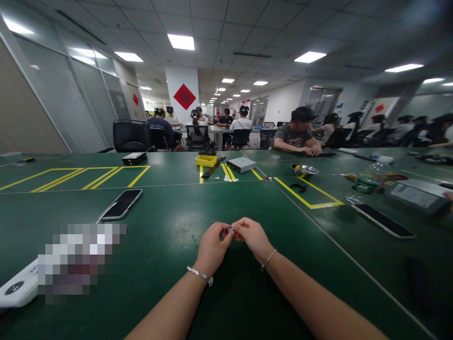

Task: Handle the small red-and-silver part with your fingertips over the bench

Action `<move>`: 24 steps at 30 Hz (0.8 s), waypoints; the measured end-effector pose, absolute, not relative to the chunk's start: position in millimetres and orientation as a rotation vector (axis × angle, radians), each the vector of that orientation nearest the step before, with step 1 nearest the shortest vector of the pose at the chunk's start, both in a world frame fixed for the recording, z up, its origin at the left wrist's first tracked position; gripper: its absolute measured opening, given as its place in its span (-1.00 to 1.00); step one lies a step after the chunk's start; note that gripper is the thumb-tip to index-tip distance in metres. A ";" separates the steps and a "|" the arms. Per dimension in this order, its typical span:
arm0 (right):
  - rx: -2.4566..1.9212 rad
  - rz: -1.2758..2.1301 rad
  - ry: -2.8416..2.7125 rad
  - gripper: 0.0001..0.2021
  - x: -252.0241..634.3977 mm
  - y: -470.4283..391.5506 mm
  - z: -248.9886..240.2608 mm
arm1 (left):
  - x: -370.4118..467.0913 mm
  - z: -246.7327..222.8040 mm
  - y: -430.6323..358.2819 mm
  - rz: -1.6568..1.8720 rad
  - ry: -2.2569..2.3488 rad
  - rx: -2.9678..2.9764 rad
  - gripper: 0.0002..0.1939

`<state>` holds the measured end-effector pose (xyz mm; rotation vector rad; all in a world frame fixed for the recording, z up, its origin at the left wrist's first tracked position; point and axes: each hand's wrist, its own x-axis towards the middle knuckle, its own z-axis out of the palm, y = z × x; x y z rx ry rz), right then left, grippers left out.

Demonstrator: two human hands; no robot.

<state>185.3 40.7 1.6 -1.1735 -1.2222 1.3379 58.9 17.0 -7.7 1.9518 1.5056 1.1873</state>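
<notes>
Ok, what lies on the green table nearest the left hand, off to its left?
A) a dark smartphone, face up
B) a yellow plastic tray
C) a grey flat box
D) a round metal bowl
A: the dark smartphone lies flat on the green table, up and left of the left hand.

Both hands meet at the lower middle of the frame above the worktop (170,264), the left hand (211,246) and right hand (253,238) touching at the fingertips around a small item (230,230) too tiny to identify. A phone (121,204) lies on the worktop to the upper left of them; another phone (382,220) lies to the right. Behind, at mid-frame, a tray (205,160) sits just left of a flat box (241,164), with a metal bowl (304,169) further right. A person (297,134) sits beyond the bowl.
</notes>
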 end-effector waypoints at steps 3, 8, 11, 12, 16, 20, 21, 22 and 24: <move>-1.194 1.307 -1.227 -0.76 182.5 37.1 3.5 | 58.4 -6.1 15.8 1.208 1.560 2.007 -0.82; -1.194 1.304 -1.245 -0.68 179.3 34.5 2.4 | 57.1 -6.3 15.7 1.207 1.638 2.037 -0.82; -1.172 1.388 -1.183 -0.67 178.2 34.3 0.5 | 57.2 -7.5 15.8 1.202 1.650 2.042 -0.81; -1.150 1.437 -1.149 -0.67 177.8 34.1 0.2 | 57.4 -8.0 15.9 1.198 1.660 2.039 -0.81; -1.070 1.579 -1.041 -0.70 175.8 32.0 0.5 | 56.6 -9.7 16.5 1.193 1.724 2.026 -0.82; -1.069 1.599 -1.053 -0.70 174.6 30.4 0.0 | 54.7 -10.5 16.9 1.204 1.753 2.016 -0.83; -1.068 1.597 -1.067 -0.70 174.9 30.5 -0.6 | 54.6 -10.2 16.8 1.211 1.754 2.011 -0.83; -1.065 1.595 -1.082 -0.70 175.4 31.0 -1.4 | 54.6 -9.7 16.5 1.218 1.752 2.006 -0.83; -1.059 1.582 -1.100 -0.69 176.9 32.6 -3.0 | 55.4 -8.3 15.8 1.228 1.738 2.003 -0.83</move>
